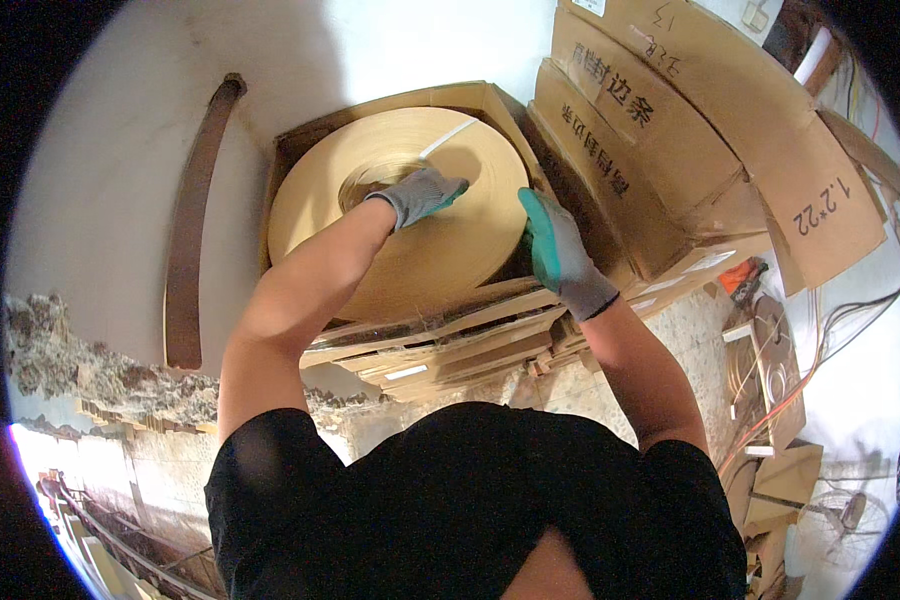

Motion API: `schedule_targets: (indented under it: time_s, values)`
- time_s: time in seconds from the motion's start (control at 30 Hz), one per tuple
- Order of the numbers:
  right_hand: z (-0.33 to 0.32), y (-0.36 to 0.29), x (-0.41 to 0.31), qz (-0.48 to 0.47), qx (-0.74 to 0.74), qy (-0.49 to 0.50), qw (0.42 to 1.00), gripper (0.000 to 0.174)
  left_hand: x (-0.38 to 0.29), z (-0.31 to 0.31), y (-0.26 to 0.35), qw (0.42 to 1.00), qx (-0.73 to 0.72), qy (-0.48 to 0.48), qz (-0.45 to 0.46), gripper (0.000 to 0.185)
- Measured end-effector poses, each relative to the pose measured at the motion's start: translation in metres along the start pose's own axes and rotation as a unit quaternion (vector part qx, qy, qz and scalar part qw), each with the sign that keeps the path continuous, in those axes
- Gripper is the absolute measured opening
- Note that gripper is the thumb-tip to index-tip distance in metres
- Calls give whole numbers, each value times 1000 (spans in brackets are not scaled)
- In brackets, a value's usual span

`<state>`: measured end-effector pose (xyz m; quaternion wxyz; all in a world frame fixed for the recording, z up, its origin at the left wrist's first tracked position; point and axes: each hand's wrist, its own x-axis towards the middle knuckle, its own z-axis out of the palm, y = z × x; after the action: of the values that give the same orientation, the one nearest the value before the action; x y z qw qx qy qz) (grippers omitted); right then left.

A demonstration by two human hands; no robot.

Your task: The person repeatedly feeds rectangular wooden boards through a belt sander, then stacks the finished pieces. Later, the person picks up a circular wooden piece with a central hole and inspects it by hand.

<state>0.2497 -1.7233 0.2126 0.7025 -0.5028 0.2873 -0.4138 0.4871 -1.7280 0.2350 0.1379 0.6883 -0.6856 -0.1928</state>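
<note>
A large, tightly wound roll of beige edge banding lies flat inside an open cardboard box. A short white strip crosses its upper face from the core towards the rim. My left hand, in a grey and green work glove, reaches over the roll beside its centre hole; its fingertips are partly hidden. My right hand, gloved the same way, is at the roll's right rim, palm side towards it, thumb upward. The lower fingers of that hand are hidden between roll and box wall.
Large cardboard boxes bearing writing stand at the right, one flap hanging out. A brown strip runs along the left wall. Cables, a small coil and a fan are farther right. More cartons lie below the box.
</note>
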Motion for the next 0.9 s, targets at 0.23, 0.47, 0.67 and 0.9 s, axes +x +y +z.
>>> schedule_targets:
  time_s: [0.23, 0.47, 0.67, 0.9]
  values:
    - [-2, -11, 0, -1, 124, 72, 990, 39, -12, -27, 0, 986, -147, -30, -73, 58]
    - [-24, -20, 46, 33, 360, -82, 929, 35, -11, -51, -14, 962, -266, -31, -61, 34]
    - [5, -31, 68, -284, -240, -59, 926, 35, -5, -62, -5, 883, -464, 56, 33, 41]
    - [56, -70, 10, -25, 321, -403, 857, 57, -78, -145, -10, 840, -513, 144, 101, 42]
